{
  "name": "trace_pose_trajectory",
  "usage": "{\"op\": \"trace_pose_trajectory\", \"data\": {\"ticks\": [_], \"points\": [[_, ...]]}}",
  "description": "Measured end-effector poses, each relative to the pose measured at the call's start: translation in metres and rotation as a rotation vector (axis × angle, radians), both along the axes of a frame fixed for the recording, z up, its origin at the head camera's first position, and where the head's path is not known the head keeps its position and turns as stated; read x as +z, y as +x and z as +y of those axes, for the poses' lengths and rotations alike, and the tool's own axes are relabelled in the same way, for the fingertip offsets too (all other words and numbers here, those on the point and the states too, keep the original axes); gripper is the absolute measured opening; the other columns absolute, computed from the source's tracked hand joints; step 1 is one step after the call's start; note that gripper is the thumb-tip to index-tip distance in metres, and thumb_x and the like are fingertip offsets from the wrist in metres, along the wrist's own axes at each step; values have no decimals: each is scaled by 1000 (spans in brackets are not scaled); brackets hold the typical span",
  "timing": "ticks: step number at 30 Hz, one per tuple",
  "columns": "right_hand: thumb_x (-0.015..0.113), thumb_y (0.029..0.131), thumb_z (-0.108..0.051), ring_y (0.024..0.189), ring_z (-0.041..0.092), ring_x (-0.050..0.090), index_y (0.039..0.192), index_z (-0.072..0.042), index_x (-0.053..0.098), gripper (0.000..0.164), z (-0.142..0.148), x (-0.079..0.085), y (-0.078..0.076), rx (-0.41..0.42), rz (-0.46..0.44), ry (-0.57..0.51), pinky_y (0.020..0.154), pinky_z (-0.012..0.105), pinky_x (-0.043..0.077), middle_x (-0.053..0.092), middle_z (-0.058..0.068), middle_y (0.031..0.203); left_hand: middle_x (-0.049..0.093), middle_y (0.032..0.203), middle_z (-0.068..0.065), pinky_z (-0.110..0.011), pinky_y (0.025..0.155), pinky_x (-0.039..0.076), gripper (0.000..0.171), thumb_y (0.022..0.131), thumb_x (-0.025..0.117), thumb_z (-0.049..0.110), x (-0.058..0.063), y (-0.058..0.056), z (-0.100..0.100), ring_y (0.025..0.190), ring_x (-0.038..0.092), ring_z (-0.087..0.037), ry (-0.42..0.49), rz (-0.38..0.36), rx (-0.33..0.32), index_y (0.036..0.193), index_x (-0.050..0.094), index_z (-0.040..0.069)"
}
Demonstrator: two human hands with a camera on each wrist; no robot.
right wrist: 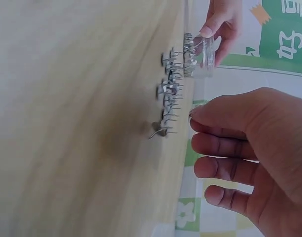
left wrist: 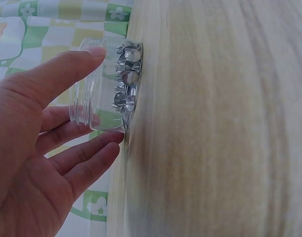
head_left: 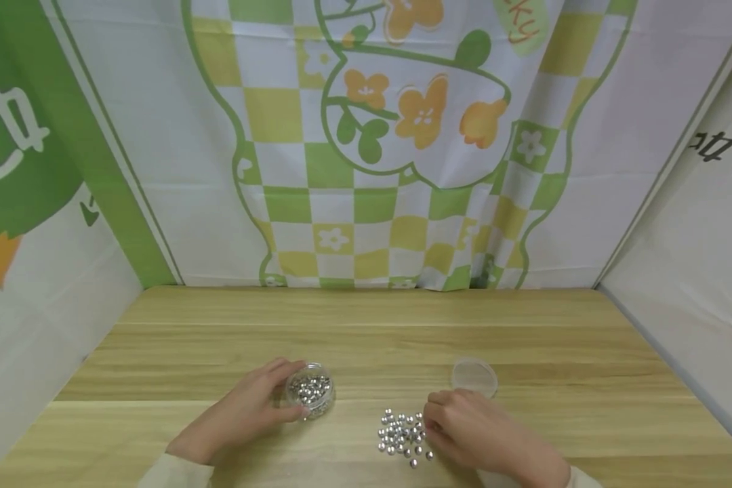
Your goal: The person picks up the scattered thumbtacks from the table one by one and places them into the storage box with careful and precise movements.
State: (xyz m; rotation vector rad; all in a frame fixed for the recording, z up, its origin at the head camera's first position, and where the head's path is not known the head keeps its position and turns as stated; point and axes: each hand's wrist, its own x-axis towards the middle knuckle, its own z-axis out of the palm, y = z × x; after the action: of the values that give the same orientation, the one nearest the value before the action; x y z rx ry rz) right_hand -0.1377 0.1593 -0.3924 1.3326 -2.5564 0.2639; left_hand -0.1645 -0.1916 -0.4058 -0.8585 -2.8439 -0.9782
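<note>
My left hand (head_left: 253,410) holds a small clear round jar (left wrist: 104,74) upright on the table, thumb on one side and fingers on the other. The jar has no lid on, and silver thumbtacks (head_left: 312,389) fill its lower part. To the right, a loose pile of thumbtacks (head_left: 400,432) lies on the wood, many with their pins pointing up. My right hand (head_left: 470,428) is at the right edge of this pile. Its thumb and forefinger pinch together, with a tiny metallic glint of a thumbtack (right wrist: 191,115) at the tips; the other fingers curl loosely.
A clear round lid (head_left: 474,377) lies flat just beyond my right hand. The wooden table (head_left: 366,312) ends at a patterned curtain (head_left: 378,230) at the back. White printed cloth panels (head_left: 701,271) stand along both sides.
</note>
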Motion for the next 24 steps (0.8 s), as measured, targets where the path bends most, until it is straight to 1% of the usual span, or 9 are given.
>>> {"op": "trace_pose_trajectory", "data": {"ticks": [4,6,10,13,18,24], "points": [[67,83,-13,59,-1,48,71,-19,61,15,-11,6,-6,12,21,-2,52,21,52,55,-12,67,61,111,-3,-56,90,55,74,79,76,42,0,0,-1,101,59,-22,-3,-5,1,135,51,0],[66,85,-12,58,-2,46,72,-18,61,15,-18,9,-10,21,4,4,50,19,49,55,-12,68,61,111,-2,-55,90,55,74,78,76,42,0,0,-2,101,59,-22,-6,-8,9,135,51,1],[65,89,-14,59,-2,48,77,-16,64,12,-37,16,-18,34,-33,27,53,19,52,58,-10,71,62,112,-3,-56,91,54,75,78,77,42,0,1,-2,103,59,-23,-10,3,17,135,51,0],[64,90,-17,61,0,51,79,-15,64,11,-54,19,-23,46,1,42,57,24,56,61,-8,73,62,112,-4,-57,91,55,75,78,76,42,0,1,-2,103,60,-24,-8,18,7,134,52,-1],[62,93,-19,63,1,54,83,-15,66,11,-79,23,-30,64,19,59,60,25,58,63,-7,76,63,111,-3,-53,90,56,73,77,77,42,-2,0,-1,102,60,-22,-5,29,14,133,54,2],[60,94,-18,62,3,52,83,-15,66,12,-103,24,-40,65,40,44,56,23,56,62,-7,77,63,112,-2,-53,91,55,72,77,77,43,-2,-1,0,103,60,-21,-4,16,23,133,54,4]]}}
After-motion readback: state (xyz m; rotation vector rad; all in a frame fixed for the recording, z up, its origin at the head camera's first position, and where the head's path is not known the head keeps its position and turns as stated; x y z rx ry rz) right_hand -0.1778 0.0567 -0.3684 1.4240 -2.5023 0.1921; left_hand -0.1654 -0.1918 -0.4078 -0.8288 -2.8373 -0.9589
